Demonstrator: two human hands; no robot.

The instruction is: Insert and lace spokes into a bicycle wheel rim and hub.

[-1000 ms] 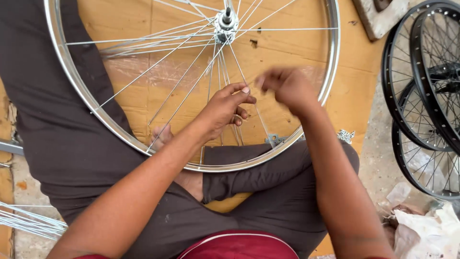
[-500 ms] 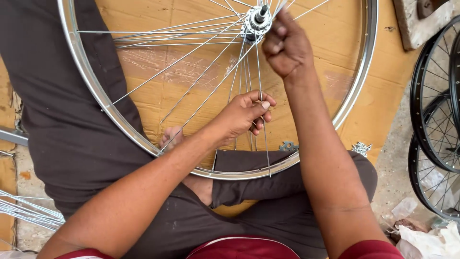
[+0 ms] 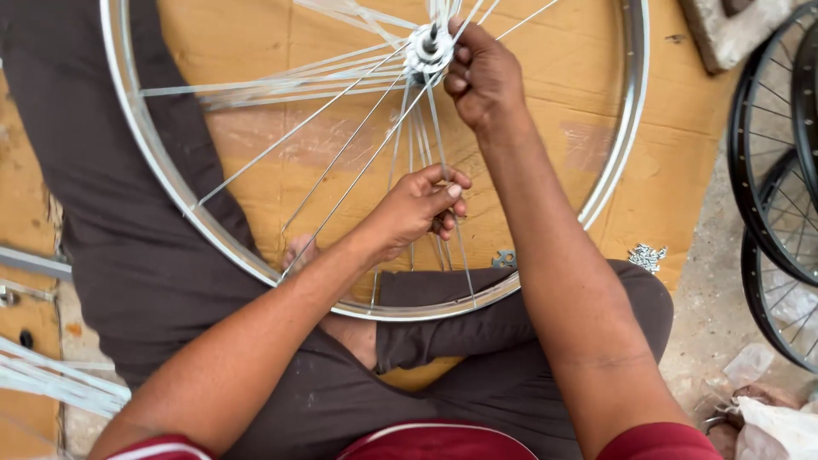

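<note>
Lacing spokes: right hand [image 3: 484,77] is pinching a spoke [image 3: 439,145] at the hub [image 3: 429,51] — left hand [image 3: 417,209] is gripping its lower end, likely steering it next toward the rim [image 3: 213,230].

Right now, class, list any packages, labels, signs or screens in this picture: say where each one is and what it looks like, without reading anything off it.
Flattened cardboard sheet: under the silver wheel rim, tan, with paler strips of tape.
Crumpled plastic bag: bottom right corner, whitish.
No labels, signs or screens show.
</note>
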